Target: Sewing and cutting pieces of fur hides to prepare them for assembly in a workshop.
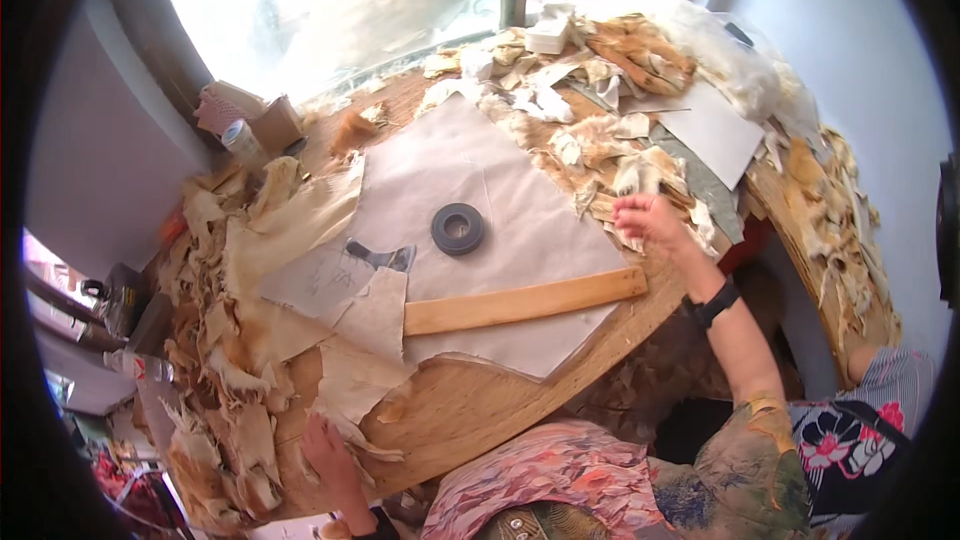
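My right hand [655,222] is raised over the right edge of the pale cloth-like sheet [540,200], beside fur scraps [640,170]. Its fingers are bent together; anything between them is too small to make out. At the table's near left edge, my left hand [330,452] lies with fingers stretched, next to a pale hide piece [355,380]. A dark roll of tape [447,244] rests on the sheet. Left of it is a dark curved blade-like tool [390,259], near a marked pattern piece [320,280]. A flat wooden strip [525,302] crosses the sheet's near side.
Hide and fur scraps heap along the left [240,370] and far right of the wooden table [470,410]. A white board [715,130] lies at the back right. A white can [240,138] and boxes [277,125] stand by the window. At the right, another person's patterned clothing [850,430] shows.
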`<state>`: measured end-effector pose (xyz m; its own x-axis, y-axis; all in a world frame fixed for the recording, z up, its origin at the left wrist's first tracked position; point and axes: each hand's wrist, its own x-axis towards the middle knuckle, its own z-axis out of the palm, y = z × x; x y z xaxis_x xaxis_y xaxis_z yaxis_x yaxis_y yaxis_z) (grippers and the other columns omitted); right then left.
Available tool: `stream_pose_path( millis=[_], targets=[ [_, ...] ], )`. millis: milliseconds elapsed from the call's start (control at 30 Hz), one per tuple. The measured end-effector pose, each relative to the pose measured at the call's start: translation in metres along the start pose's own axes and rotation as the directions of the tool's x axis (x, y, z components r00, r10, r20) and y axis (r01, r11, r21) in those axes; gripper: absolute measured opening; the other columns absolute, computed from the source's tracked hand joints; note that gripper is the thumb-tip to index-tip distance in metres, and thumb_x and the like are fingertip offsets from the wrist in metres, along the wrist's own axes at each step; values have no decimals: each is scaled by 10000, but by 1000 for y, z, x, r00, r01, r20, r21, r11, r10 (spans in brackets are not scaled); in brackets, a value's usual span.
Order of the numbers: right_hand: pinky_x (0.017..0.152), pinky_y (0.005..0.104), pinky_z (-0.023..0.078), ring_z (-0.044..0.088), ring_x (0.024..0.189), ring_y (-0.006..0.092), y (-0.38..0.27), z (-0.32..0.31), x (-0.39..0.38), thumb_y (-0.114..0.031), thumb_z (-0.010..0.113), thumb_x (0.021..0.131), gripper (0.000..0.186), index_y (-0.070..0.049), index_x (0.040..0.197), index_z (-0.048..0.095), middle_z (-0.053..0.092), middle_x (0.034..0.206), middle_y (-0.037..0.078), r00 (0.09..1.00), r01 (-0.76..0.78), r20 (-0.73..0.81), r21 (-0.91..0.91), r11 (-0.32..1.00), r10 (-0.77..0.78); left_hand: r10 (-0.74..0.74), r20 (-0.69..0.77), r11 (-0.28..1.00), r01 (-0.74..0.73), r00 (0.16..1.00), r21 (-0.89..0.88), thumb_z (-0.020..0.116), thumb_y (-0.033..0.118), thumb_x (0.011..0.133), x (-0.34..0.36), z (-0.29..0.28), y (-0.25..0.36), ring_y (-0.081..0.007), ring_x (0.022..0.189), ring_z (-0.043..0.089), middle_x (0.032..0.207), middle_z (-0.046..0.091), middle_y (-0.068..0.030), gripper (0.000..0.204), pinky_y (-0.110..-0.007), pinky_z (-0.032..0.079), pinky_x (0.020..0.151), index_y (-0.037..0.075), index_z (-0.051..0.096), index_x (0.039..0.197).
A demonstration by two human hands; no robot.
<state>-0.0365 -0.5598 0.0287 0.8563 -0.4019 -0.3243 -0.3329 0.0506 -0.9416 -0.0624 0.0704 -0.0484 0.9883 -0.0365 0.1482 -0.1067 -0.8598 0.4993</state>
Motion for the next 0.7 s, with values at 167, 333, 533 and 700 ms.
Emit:
stream_pose_path(
  millis=[167, 333, 533, 700],
  targets=[
    [620, 210, 506, 643, 762, 80, -78, 13, 77, -160, 651, 875, 220, -30, 1051, 678, 674, 882, 13, 942, 304, 215, -221, 927, -257, -67, -180, 935, 125, 981, 332, 528, 97, 905, -5, 23, 40, -379, 1186, 475, 1295, 504, -194, 399, -472, 359, 1014, 0, 492, 1290],
    [710, 309, 535, 671, 829, 208, -86, 102, 144, -116, 630, 823, 214, -117, 1024, 704, 690, 949, 63, 686, 721, 498, -561, 406, -531, -120, -156, 947, 160, 980, 279, 537, 100, 895, -4, 22, 48, -376, 1239, 437, 1336, 462, -192, 414, -466, 350, 1040, 16, 493, 1299],
    [807, 377, 532, 642, 928, 270, -56, 181, 191, -22, 564, 821, 212, -136, 944, 693, 649, 1003, 100, 488, 741, 662, -658, -130, -568, -161, -160, 937, 202, 974, 284, 557, 102, 870, -3, 23, 56, -377, 1228, 449, 1322, 477, -190, 433, -462, 359, 1041, 20, 504, 1292],
    [765, 402, 534, 630, 925, 309, -14, 206, 249, -29, 540, 775, 46, -35, 793, 581, 635, 955, 146, 357, 760, 775, -566, -320, -522, -126, -179, 937, 176, 976, 302, 586, 103, 836, -4, 23, 36, -378, 1206, 467, 1289, 509, -190, 438, -460, 371, 1030, 17, 525, 1261]
  ],
)
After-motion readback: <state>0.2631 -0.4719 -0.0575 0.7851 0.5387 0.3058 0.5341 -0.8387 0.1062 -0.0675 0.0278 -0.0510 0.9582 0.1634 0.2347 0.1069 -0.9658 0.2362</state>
